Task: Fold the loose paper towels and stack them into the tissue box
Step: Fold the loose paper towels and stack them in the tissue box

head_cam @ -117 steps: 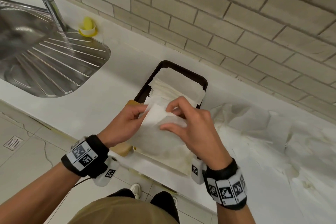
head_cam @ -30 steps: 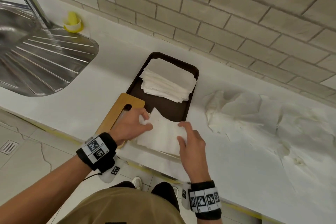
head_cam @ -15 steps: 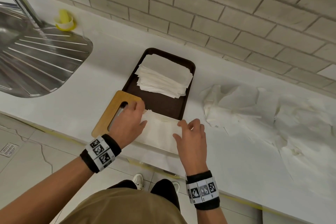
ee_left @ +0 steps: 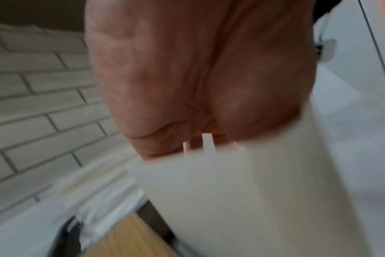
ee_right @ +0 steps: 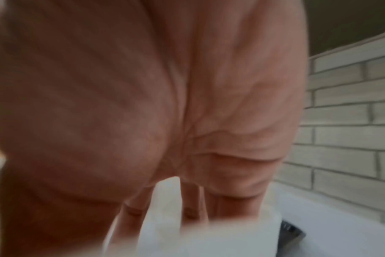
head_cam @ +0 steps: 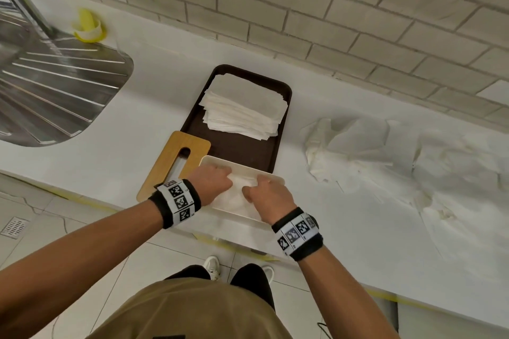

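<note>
The white tissue box (head_cam: 240, 167) stands at the counter's front edge, against the near end of a brown tray (head_cam: 242, 150). Both my hands reach down into it. My left hand (head_cam: 216, 181) and right hand (head_cam: 265, 192) press a folded paper towel (head_cam: 236, 197) into the box, fingers pointing downward, tips hidden by the box wall. In the left wrist view the left hand (ee_left: 187, 78) dips behind the box wall (ee_left: 231, 191). In the right wrist view the right hand (ee_right: 165, 104) has its fingers straight against the towel (ee_right: 165, 217). Loose paper towels (head_cam: 371, 151) lie crumpled to the right.
A stack of folded towels (head_cam: 243, 107) sits at the tray's far end. The wooden box lid (head_cam: 165, 170) with a slot lies left of the box. A steel sink drainer (head_cam: 55, 91) and a yellow object (head_cam: 88, 27) are at far left. A brick wall (head_cam: 330, 22) backs the counter.
The folded towel was lowered from the air onto the box, and both hands now push it down inside. The camera view has shifted slightly.
</note>
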